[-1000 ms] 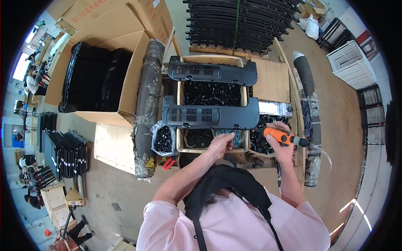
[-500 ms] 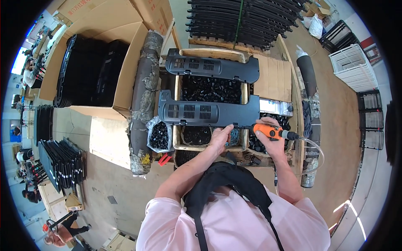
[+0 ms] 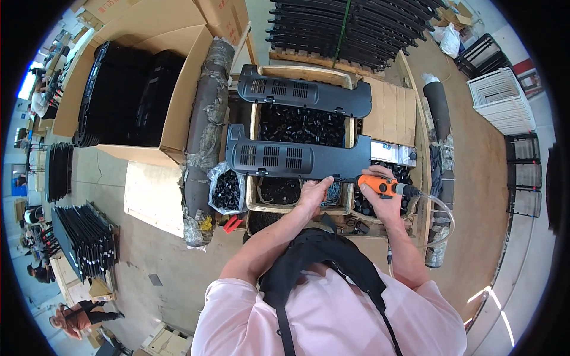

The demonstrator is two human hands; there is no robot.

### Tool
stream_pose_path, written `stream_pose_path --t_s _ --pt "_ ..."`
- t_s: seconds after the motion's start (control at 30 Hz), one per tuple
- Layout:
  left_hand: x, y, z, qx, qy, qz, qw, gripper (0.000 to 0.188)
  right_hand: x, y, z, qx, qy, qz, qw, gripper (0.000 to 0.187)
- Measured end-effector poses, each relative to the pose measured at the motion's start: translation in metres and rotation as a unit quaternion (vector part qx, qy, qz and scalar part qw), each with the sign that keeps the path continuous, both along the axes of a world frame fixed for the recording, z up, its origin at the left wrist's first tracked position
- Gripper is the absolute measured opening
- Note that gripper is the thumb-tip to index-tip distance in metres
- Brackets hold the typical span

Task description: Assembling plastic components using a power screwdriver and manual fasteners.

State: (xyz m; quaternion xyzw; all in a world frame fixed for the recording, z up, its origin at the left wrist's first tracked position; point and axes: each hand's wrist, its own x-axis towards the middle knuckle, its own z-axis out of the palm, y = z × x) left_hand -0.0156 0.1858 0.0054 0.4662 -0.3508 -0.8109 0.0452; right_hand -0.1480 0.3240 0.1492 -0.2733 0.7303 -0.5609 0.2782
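Observation:
My right hand [image 3: 386, 193] is wrapped round an orange air screwdriver [image 3: 377, 185], held level with its tip against the near edge of a black plastic panel [image 3: 332, 161]. A clear hose [image 3: 448, 209] trails from the tool's rear end. Just left of the tip, my left hand [image 3: 313, 194] grips that same edge, thumb on top, with its other fingers partly hidden. This panel has vent slots on its left part and lies across a wooden bin [image 3: 254, 193]. Farther off, a second panel [image 3: 326, 98] of the same shape lies across the bin too.
Small black parts [image 3: 303, 126] fill the bin between the panels. A bag of black clips [image 3: 227, 190] and red-handled pliers [image 3: 233, 223] sit at the left. Beyond a wrapped post [image 3: 205, 130] stands a carton [image 3: 169, 127] of black panels. A person [image 3: 74, 320] is at lower left.
The view has shifted slightly. Both hands, the screwdriver and the near panel keep almost the same places. The person at lower left has changed posture.

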Motion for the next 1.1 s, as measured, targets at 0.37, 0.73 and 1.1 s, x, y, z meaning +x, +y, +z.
stream_pose_path --t_s 0.37,0.73,1.1 --pt "0.003 0.001 -0.010 -0.009 0.004 0.005 1.000 0.039 0.004 -0.009 0.010 0.088 0.105 0.084 0.987 0.042" --pt "0.001 0.004 -0.013 0.007 0.020 0.022 1.000 0.043 -0.001 -0.014 0.007 0.086 0.091 0.098 0.987 0.040" --pt "-0.004 0.005 -0.017 0.008 0.032 0.038 0.999 0.042 -0.003 -0.019 0.010 0.102 0.115 0.123 0.981 0.037"
